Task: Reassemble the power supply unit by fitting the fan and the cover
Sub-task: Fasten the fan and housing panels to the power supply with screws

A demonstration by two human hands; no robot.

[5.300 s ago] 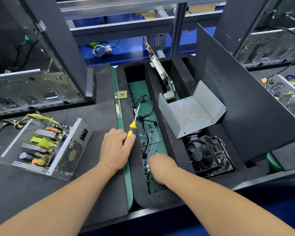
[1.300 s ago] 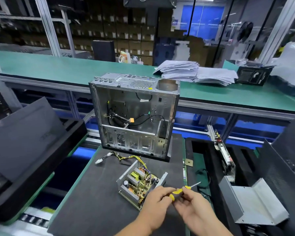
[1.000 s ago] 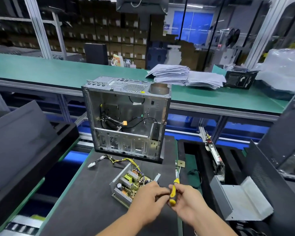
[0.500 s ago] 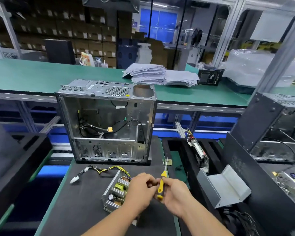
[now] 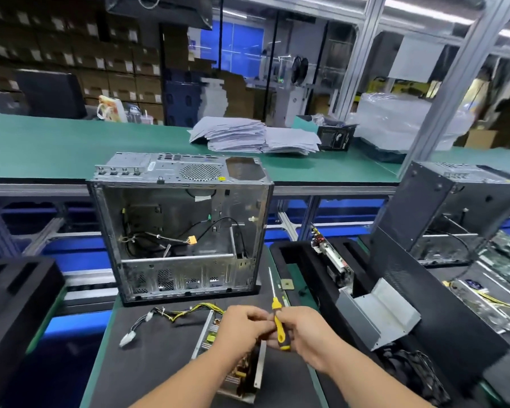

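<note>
The power supply [image 5: 233, 366] lies open on the dark mat of the bench [image 5: 147, 363], partly hidden under the forearms, its circuit board and coils bare to the eye. Its bundle of yellow and black wires [image 5: 171, 315] trails off to the left toward a white plug. Neither of the two parts to be fitted is on it yet. The grey metal cover [image 5: 377, 316] rests on the black foam tray [image 5: 295, 254] to the right, well apart from the unit, and the fan [image 5: 412, 372] sits in the same tray just below the cover.

Both hands meet above the unit. The right hand [image 5: 304, 334] is closed around the yellow handle of a screwdriver [image 5: 278, 325], whose thin shaft points up and away toward the empty computer case [image 5: 180, 228] standing behind. The left hand [image 5: 242, 325] is curled with its fingertips pinched close to the handle; it may hold a small screw, but whether anything is between the fingers I cannot tell.

By my reckoning the task is barely begun. The tool is in hand, yet the fan is still to be lifted from the tray, set in place and fastened, and the cover is still to go over the unit and be screwed down. Nearly all of the work lies ahead.
</note>
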